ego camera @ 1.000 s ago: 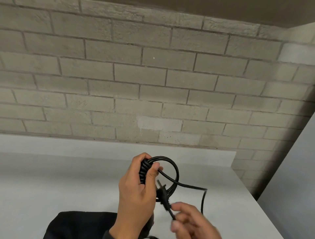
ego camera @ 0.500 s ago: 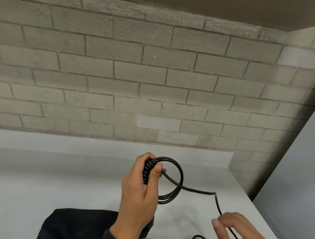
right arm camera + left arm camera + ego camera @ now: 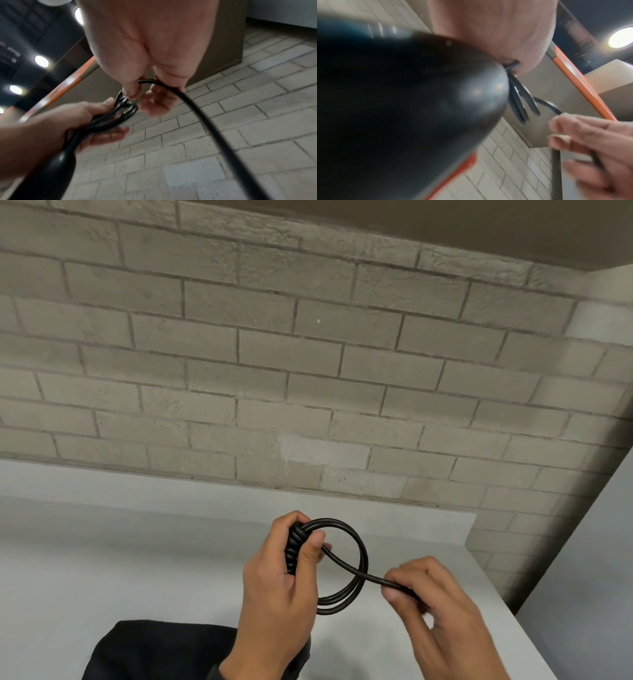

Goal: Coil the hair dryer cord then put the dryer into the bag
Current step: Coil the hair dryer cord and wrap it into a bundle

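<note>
My left hand [image 3: 291,570] grips the black coiled cord [image 3: 346,566] together with the dryer's ribbed cord end [image 3: 293,549], holding the loops above the table. The black dryer body [image 3: 402,108] hangs below that hand and fills the left wrist view. My right hand [image 3: 411,594] pinches the free length of cord [image 3: 373,578] just right of the loops, and that strand [image 3: 214,128] trails back past the right wrist. A black bag [image 3: 164,648] lies on the table under my left forearm. The plug is hidden.
The grey table [image 3: 120,559] runs back to a brick wall [image 3: 308,371]. The table's right edge [image 3: 513,611] drops off beside a grey panel [image 3: 599,577].
My right hand slid along the cord down to the right, then came back up and now pinches the cord close to the loops. The left hand has kept its grip.
</note>
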`<action>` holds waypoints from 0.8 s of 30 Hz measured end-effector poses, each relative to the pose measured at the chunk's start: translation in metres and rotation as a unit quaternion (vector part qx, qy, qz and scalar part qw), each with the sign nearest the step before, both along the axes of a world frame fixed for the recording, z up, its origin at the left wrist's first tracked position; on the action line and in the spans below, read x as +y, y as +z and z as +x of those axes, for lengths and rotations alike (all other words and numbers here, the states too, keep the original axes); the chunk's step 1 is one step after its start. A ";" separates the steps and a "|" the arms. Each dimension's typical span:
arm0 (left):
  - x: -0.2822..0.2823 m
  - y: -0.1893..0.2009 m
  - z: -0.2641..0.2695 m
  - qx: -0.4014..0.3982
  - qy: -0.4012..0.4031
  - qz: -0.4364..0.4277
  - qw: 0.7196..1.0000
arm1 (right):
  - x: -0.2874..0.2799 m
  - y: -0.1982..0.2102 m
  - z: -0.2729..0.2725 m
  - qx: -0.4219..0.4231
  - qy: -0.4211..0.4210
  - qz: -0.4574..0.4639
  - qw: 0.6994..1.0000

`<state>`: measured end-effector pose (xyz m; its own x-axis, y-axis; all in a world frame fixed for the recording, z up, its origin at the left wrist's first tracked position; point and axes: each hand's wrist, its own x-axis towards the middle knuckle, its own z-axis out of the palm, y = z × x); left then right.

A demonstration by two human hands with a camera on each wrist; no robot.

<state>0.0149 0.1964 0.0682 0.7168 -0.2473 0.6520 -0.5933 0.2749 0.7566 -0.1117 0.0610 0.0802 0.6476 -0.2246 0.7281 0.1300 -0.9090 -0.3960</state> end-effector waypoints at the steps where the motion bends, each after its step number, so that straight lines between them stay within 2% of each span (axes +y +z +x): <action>1: 0.001 0.000 0.001 -0.004 0.003 0.002 1.000 | 0.001 0.009 -0.002 -0.007 0.029 0.004 1.000; 4: 0.002 0.002 0.002 -0.030 -0.001 0.019 0.999 | 0.004 0.040 -0.006 -0.022 0.087 -0.029 0.996; 8: 0.001 0.001 -0.003 -0.061 -0.028 0.053 0.996 | 0.002 0.081 0.001 -0.030 0.095 -0.067 0.993; 12: 0.000 0.005 -0.009 -0.070 -0.062 0.046 0.995 | 0.004 0.105 0.017 -0.018 0.126 -0.088 0.988; 17: 0.004 0.007 -0.011 -0.091 -0.054 0.039 0.994 | 0.010 0.111 0.040 0.001 0.137 -0.061 0.989; 21: 0.004 0.007 -0.011 -0.093 -0.026 0.029 0.995 | 0.017 0.104 0.051 0.026 0.141 -0.029 0.989; 24: 0.003 0.005 -0.013 -0.096 -0.037 0.009 0.995 | 0.019 0.096 0.053 0.050 0.137 0.017 0.989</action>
